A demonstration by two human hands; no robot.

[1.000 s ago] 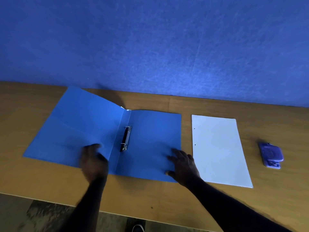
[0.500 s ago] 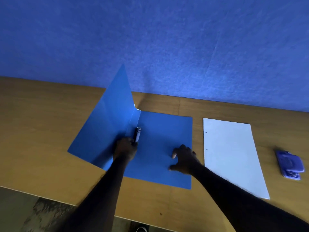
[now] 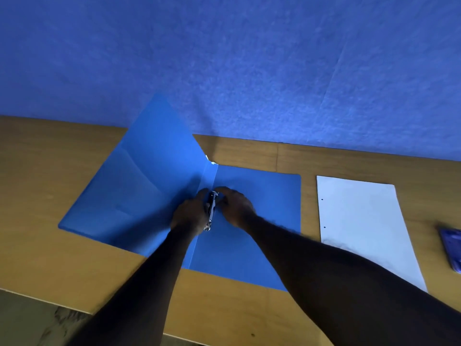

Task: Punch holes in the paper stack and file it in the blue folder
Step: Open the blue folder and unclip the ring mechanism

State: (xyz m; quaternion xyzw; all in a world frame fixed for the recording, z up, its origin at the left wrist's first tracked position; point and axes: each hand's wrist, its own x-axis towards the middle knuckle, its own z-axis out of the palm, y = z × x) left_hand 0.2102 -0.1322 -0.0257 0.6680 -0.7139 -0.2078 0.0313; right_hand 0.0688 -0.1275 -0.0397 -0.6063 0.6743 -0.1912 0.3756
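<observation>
Two bare arms reach over the near edge of a wooden desk (image 3: 74,283). The left hand (image 3: 190,217) and right hand (image 3: 237,207) meet at the spine of an open blue folder (image 3: 262,245), one on either side of its metal clip (image 3: 211,212), fingers curled onto it. The folder's right cover lies flat on the desk; its left cover stands tilted up. Just right of the folder, not touching it, the paper (image 3: 361,228) lies flat, two punched holes along its left edge. A purple punch (image 3: 452,250) sits further right, cut off by the frame. A blue wall (image 3: 249,71) rises behind.
</observation>
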